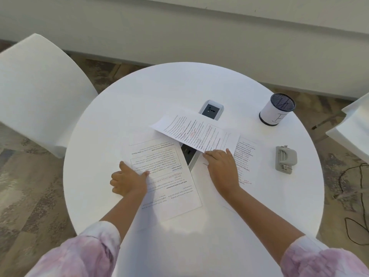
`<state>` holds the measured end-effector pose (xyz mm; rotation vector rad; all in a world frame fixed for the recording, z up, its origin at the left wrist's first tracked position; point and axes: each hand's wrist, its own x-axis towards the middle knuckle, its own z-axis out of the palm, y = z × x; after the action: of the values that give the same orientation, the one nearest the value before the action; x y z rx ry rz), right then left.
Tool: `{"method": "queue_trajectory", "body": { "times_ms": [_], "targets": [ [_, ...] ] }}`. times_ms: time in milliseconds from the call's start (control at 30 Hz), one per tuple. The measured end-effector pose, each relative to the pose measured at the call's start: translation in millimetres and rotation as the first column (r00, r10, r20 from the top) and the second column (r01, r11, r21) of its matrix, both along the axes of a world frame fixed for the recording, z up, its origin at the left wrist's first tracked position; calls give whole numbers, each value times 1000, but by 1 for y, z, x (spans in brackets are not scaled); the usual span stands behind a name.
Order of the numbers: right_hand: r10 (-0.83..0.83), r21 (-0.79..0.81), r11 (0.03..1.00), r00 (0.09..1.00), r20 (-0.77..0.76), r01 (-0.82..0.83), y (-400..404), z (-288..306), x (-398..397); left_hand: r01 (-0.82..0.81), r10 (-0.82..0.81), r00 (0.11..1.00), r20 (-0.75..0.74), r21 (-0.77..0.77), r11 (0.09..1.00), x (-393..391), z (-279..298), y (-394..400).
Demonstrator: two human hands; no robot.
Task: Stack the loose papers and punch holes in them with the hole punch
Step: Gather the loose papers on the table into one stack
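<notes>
Right hand (220,166): fingers pinched on the near edge of the top sheet (195,131), which lay slanted, partly lifted, across the middle of the tabletop (159,86). Arm reached forward from a pink mottled sleeve (327,260).

Left hand (128,179): laid on the left edge of the near sheet (167,182), fingers loosely bent, index finger stretched onto the print; whether it gripped the edge or only pressed could not be told.

Third sheet (246,156): flat, to the right, partly under the right hand and the top sheet.

Hole punch (285,158): grey, untouched, well apart to the right of the papers.

Also present: power socket (211,109) set in the tabletop, partly covered by paper; mesh pen cup (277,109) at far right; white chair (40,92) to the left.

Step judged: gathering, early; sheets not yet stacked. The next move would call for drawing the three sheets together, squaring the edges, then fetching the punch.
</notes>
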<state>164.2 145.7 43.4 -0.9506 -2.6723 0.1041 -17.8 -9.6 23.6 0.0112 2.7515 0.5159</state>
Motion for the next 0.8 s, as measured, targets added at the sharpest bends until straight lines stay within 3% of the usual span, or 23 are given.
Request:
{"method": "queue_trajectory", "body": {
  "times_ms": [200,367,467,567,700,800],
  "targets": [
    [87,-11,996,987,-136,-89,-2,5,0,-10,8,999,38,41,999,-2,1,12],
    [77,-13,997,981,-178,-80,-4,11,-4,-17,10,1000,25,315,949,-5,-7,14],
    [-30,-78,997,987,-159,17,-8,13,-6,-36,14,998,58,399,916,-7,-10,13],
    [-80,-123,990,984,-159,61,-17,15,-7,-36,16,998,67,313,949,-4,-8,13],
    [-41,-191,981,991,-130,16,-33,11,-3,135,-135,989,-58,6,991,16,-3,8],
    [-20,-265,964,994,-112,-11,-43,8,-1,158,-161,985,-55,-41,986,30,-2,10]
  ]
}}
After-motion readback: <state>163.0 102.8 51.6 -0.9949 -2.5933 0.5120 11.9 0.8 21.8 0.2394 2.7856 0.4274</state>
